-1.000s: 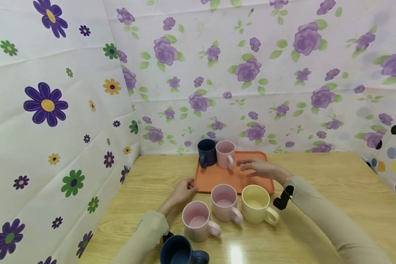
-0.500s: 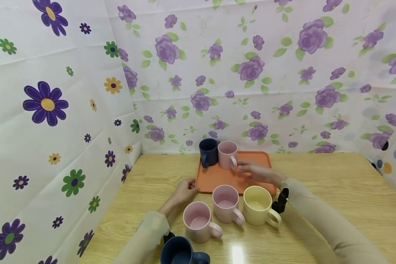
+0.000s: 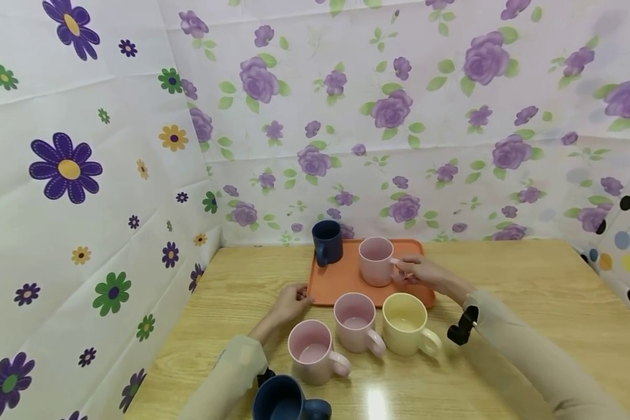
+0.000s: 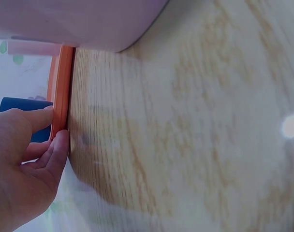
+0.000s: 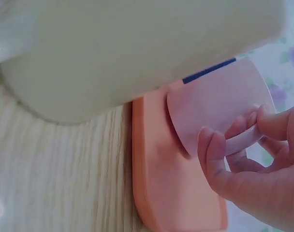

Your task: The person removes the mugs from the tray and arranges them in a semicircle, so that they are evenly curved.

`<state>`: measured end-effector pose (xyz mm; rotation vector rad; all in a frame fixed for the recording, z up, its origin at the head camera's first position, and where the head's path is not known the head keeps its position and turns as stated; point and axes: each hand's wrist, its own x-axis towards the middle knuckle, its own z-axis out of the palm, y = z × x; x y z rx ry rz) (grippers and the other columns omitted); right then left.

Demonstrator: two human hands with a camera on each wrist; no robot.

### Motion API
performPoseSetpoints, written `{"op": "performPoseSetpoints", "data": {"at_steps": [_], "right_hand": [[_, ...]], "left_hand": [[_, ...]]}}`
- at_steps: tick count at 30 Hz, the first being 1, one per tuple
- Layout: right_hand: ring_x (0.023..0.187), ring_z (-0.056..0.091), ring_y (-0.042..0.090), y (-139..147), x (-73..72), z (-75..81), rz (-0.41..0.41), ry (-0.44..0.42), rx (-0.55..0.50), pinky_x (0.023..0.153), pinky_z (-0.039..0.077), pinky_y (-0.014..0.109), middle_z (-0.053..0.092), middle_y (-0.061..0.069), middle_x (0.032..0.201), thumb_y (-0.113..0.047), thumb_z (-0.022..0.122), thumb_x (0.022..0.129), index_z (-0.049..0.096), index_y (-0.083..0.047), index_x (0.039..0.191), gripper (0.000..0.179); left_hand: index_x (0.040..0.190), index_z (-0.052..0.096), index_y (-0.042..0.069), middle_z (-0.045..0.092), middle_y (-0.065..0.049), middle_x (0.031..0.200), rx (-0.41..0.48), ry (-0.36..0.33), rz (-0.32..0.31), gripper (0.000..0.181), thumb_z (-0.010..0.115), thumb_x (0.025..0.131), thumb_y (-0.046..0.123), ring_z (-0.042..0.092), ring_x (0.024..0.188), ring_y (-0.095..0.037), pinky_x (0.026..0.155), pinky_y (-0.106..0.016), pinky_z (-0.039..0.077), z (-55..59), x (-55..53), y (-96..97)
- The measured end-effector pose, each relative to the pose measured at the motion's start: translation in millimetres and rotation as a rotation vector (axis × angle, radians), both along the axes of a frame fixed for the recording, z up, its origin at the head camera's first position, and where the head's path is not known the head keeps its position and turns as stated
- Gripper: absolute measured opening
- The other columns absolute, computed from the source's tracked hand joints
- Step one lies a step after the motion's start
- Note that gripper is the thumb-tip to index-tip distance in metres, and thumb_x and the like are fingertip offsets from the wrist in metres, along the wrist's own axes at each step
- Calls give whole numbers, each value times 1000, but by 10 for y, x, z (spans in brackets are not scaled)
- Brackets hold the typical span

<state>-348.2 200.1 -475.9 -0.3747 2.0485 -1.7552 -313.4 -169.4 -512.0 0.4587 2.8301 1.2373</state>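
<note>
My right hand (image 3: 417, 273) grips the handle of a pink mug (image 3: 376, 262) over the orange tray (image 3: 325, 291). The right wrist view shows the fingers curled round that handle, and the pink mug (image 5: 212, 108) has its base close over the tray. At the tray's near left corner, my left hand (image 3: 292, 302) pinches the rim. Its thumb lies over the tray edge (image 4: 63, 92) and its fingers are at the outer side in the left wrist view. A dark blue mug (image 3: 328, 242) stands in the tray's back left corner.
In front of the tray stand a pink mug (image 3: 354, 321), a yellow mug (image 3: 404, 324) and another pink mug (image 3: 312, 353). Nearest is a dark blue mug (image 3: 280, 402), beside the left forearm. Flowered cloth (image 3: 273, 192) hangs behind the wooden table (image 3: 504, 280).
My right hand has reached the pink mug's handle, taken hold of it and drawn the mug right and nearer, away from the blue mug. The left hand has stayed at the tray corner.
</note>
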Motion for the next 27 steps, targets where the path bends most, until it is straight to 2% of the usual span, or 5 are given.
{"op": "performPoseSetpoints", "data": {"at_steps": [5, 9, 13, 22, 27], "right_hand": [[78, 59, 13, 173, 140, 95, -35, -17, -23, 83, 55, 35, 53, 4, 87, -26, 48, 102, 51, -5, 91, 25], [79, 57, 14, 314, 307, 182, -56, 46, -1, 79, 55, 36, 51, 4, 88, -33, 47, 102, 50, -4, 90, 32], [80, 59, 12, 474, 551, 213, -69, 102, 7, 78, 56, 32, 52, 5, 89, -31, 46, 103, 53, -1, 95, 32], [84, 66, 10, 882, 1217, 237, -63, 76, -41, 81, 58, 29, 56, -1, 92, -25, 43, 104, 60, -17, 98, 20], [86, 68, 11, 1050, 1489, 262, -61, 85, -31, 80, 58, 29, 57, -1, 92, -20, 40, 105, 61, -16, 101, 22]], "left_hand": [[120, 61, -8, 62, -9, 82, 19, 15, 2, 34, 65, 89, 5, 54, 72, -12, 60, -17, 43, 11, -17, -25], [118, 63, -8, 61, -7, 80, 23, 26, -4, 32, 65, 89, 6, 52, 70, -10, 60, -17, 42, -2, -34, -41], [116, 63, -8, 61, -7, 80, 18, 35, -6, 29, 64, 89, 5, 51, 70, -9, 61, -17, 42, -21, -31, -51], [113, 64, -8, 60, -8, 79, 26, 26, -2, 27, 64, 89, 3, 52, 70, -11, 61, -17, 42, -28, 1, -38], [113, 64, -7, 58, -5, 76, 32, 35, -8, 26, 64, 89, 3, 50, 68, -9, 59, -17, 40, -22, -22, -42]]}}
